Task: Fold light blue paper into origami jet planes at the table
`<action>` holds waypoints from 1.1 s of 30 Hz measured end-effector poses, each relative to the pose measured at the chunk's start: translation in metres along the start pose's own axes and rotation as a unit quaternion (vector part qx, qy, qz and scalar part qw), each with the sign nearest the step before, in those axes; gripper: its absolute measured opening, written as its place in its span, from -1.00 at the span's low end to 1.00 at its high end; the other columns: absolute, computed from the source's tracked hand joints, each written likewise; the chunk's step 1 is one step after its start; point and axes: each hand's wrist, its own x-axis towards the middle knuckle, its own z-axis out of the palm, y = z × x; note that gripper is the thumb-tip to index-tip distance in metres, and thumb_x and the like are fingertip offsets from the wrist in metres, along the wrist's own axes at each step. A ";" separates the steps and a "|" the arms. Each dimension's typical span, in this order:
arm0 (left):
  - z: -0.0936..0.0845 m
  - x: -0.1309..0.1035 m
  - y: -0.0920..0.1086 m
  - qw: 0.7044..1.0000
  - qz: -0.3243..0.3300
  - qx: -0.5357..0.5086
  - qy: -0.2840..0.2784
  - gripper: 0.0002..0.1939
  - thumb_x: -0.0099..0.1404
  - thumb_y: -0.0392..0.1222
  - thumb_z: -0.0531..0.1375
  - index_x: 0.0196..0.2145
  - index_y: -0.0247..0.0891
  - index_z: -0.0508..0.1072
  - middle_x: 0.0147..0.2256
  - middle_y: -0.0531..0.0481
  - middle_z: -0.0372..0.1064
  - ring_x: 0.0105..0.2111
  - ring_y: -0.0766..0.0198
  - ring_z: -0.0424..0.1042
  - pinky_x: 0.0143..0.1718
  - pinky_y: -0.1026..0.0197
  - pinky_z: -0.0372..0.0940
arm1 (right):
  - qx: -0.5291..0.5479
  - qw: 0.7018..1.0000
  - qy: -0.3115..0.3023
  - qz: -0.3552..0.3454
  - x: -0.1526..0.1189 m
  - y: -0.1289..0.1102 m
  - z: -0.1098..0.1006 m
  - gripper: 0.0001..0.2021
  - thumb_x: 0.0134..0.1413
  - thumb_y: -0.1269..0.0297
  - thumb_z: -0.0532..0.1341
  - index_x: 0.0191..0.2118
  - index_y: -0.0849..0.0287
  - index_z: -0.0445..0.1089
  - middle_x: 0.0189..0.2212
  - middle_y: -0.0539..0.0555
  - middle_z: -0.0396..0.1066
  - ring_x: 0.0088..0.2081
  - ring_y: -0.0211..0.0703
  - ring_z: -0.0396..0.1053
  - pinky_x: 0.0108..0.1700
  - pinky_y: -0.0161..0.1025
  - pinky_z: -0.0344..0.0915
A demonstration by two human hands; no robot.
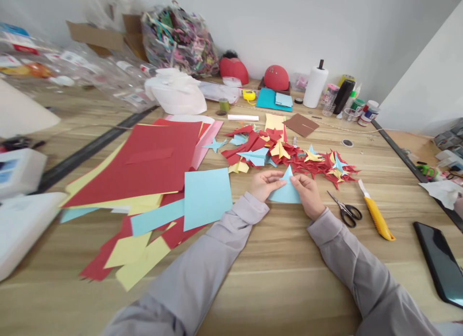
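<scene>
Grey sleeves (202, 263); light-blue paper (287, 193); pointed top; wide base; apparently folded

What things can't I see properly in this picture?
In the head view:
- The back of the blue paper: it faces away, and fingers of the left hand and right hand cover parts of its front.
- How many paper shapes are in the pile: they overlap.
- The phone's lower right corner: cut off by the picture's right edge.
- Single things inside the clear bag: too blurred and jumbled.
</scene>
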 end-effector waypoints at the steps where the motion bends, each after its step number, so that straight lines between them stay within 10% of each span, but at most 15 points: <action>1: 0.000 0.000 0.000 1.000 -0.006 -0.008 -0.002 -0.52 -0.41 -0.16 0.48 -0.44 -0.33 0.52 -0.53 -0.01 0.50 -0.55 0.27 0.44 -0.39 0.17 0.37 | 0.004 1.000 -0.002 0.003 -0.001 -0.001 0.000 -0.58 -0.22 -0.13 0.27 -0.52 0.17 0.30 -0.64 -0.09 0.21 -0.59 -0.36 0.06 -0.54 -0.35 0.03; 18: 0.006 -0.003 0.005 0.995 -0.059 -0.079 -0.006 -0.57 -0.50 -0.20 0.49 -0.57 -0.31 0.50 -0.62 0.05 0.45 -0.57 0.28 0.43 -0.38 0.15 0.37 | 0.052 0.998 0.004 0.021 0.000 -0.001 -0.002 -0.56 -0.26 -0.09 0.32 -0.61 0.18 0.20 -0.67 -0.12 0.12 -0.61 -0.40 0.00 -0.56 -0.36 -0.03; 27: 0.002 -0.001 0.004 0.996 -0.043 -0.079 -0.007 -0.71 -0.19 -0.02 0.40 -0.54 -0.27 0.52 -0.55 -0.01 0.45 -0.49 0.22 0.43 -0.39 0.13 0.35 | 0.046 0.998 0.031 0.003 0.002 0.000 0.000 -0.56 -0.26 -0.08 0.32 -0.63 0.16 0.15 -0.67 -0.12 0.10 -0.60 -0.39 -0.01 -0.55 -0.36 -0.02; 33: 0.006 -0.003 0.001 0.999 -0.030 -0.019 0.003 -0.60 -0.45 -0.18 0.48 -0.55 -0.31 0.51 -0.60 0.05 0.45 -0.59 0.30 0.40 -0.45 0.20 0.34 | 0.018 1.000 0.024 0.002 0.000 -0.001 0.001 -0.58 -0.28 -0.08 0.33 -0.61 0.17 0.22 -0.69 -0.11 0.14 -0.62 -0.39 0.00 -0.57 -0.35 -0.05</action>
